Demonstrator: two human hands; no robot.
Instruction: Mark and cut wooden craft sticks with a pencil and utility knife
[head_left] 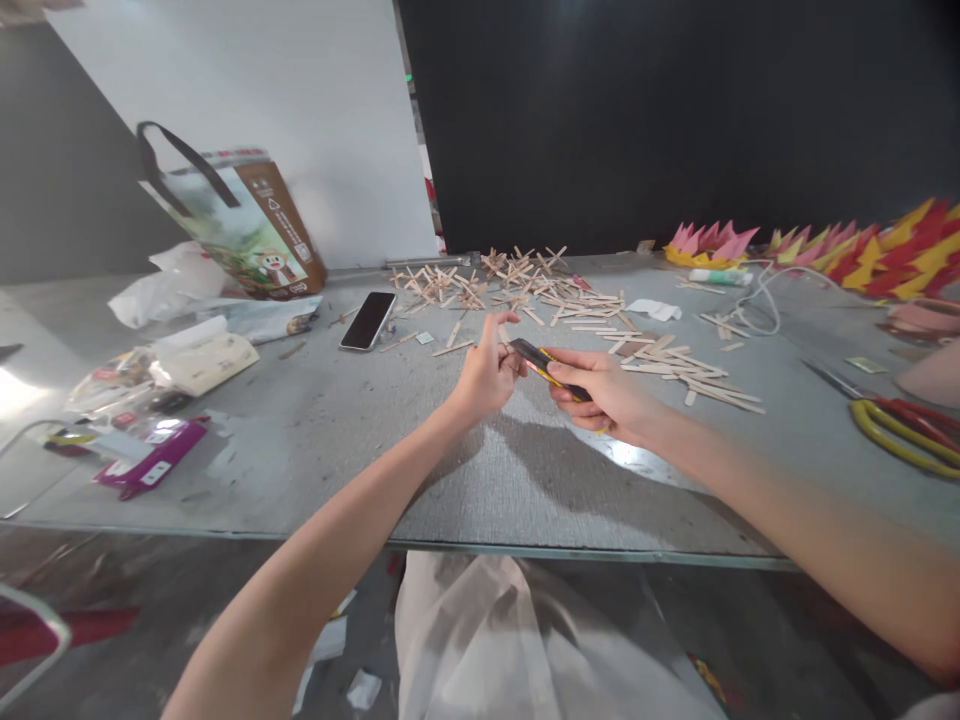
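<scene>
Here, above the middle of the grey desk (480, 470), both hands meet on one utility knife (551, 370) with a black and yellow body. It is clear of the surface, not lying on it. The right hand (607, 395) is closed around the rear half of the handle, fingers wrapped under and thumb along the top. The left hand (486, 375) is mostly curled, with the index finger lifted. Its thumb and the other fingertips pinch the knife's front end. Whether the blade is out is too small to tell.

The knife looks light and stiff, with a smooth plastic shell that could slip in a loose hold. The handle is probably the safe place to grip, and the front end needs care if the blade is out.

By count there are two hands and one knife. Behind them lie wooden craft sticks (585, 305) in loose heaps, dozens, too many to number. A single dark phone (368, 320) lies to the left, with one printed carrier bag (247, 225) tilted beyond it. A purple packet (150, 462) sits near the left edge. To the right are a glue stick (718, 277), a row of pink, red and yellow paper spikes (862, 250), and scissors (904, 425) with yellow and red handles, one pair or two I cannot tell.
</scene>
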